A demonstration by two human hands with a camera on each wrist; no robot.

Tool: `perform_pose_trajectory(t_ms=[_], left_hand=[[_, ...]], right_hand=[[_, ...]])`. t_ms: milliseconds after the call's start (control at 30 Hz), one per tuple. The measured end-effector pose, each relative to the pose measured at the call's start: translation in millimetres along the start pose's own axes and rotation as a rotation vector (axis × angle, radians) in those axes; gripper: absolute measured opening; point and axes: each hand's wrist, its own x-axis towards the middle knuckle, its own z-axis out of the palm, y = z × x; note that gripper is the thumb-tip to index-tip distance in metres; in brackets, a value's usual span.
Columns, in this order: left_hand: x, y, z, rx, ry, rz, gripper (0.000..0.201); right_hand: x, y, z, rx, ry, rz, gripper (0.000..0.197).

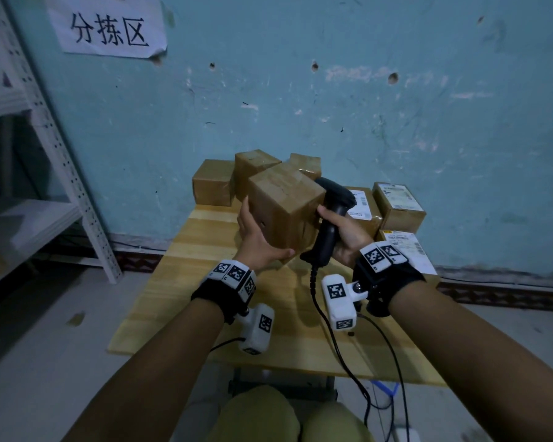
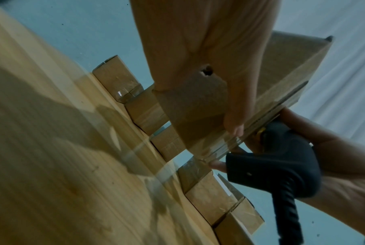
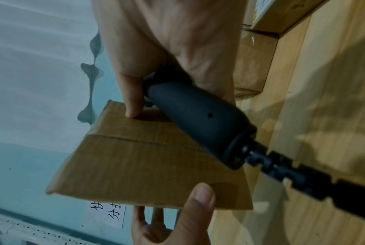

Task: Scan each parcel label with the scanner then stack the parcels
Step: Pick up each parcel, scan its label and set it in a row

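Above the table (image 1: 205,314), a parcel (image 1: 284,205) is being gripped by the left hand (image 1: 256,237) and the scanner (image 1: 332,218) clasped by the right hand (image 1: 348,234) — no label showing, others (image 1: 211,186) seemingly unstacked, several being left.

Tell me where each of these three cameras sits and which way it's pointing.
Head: looks forward and down at the table; both forearms, left hand, right hand show.
Left wrist: looks along the left hand's fingers under the held parcel.
Right wrist: looks along the right hand gripping the scanner.
All three share the parcel and scanner.
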Motion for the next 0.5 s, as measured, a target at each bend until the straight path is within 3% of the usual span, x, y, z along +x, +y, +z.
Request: perform_pose_trajectory(t_ms=[167, 500], left_hand=[[-0.5, -4.6, -0.4, -0.031, 0.003, -0.010, 0.132], [-2.3, 4.7, -5.8, 0.166, -0.039, -0.045, 0.132]], right_hand=[[0.1, 1.6, -1.0, -0.025, 0.011, 0.004, 0.043], [1.2, 2.8, -0.6, -0.003, 0.039, 0.020, 0.043]])
